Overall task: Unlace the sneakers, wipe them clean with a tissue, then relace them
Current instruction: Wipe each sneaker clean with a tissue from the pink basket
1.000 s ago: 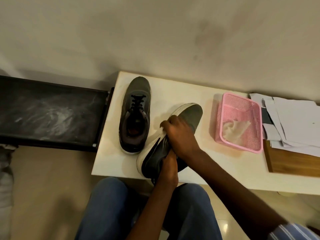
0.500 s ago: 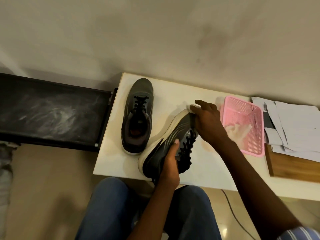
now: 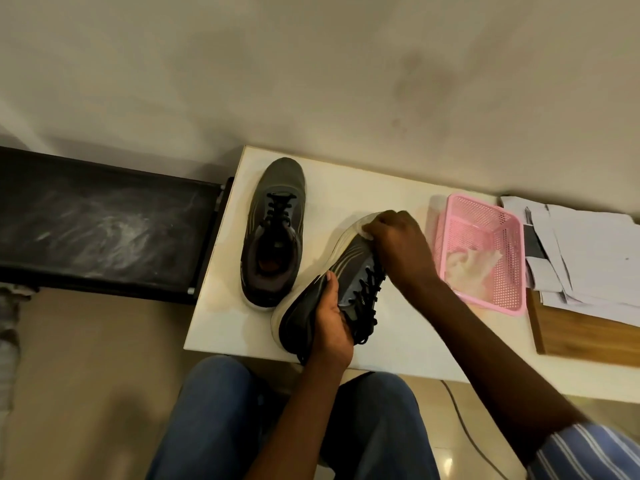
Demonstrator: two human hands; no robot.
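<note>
White table [image 3: 398,199]: left hand [image 3: 330,336] grips sneaker [image 3: 343,275]; right hand [image 3: 398,249] pinches tissue [image 3: 366,233]; no legible writing.

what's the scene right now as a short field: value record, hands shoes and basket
left hand: grips the heel end of the tilted sneaker
right hand: presses a white tissue at the toe
tilted sneaker laces: still threaded
other sneaker: flat on the white table, laced, untouched
pink basket: right of the shoes, crumpled tissue inside
papers: stacked at far right
</note>
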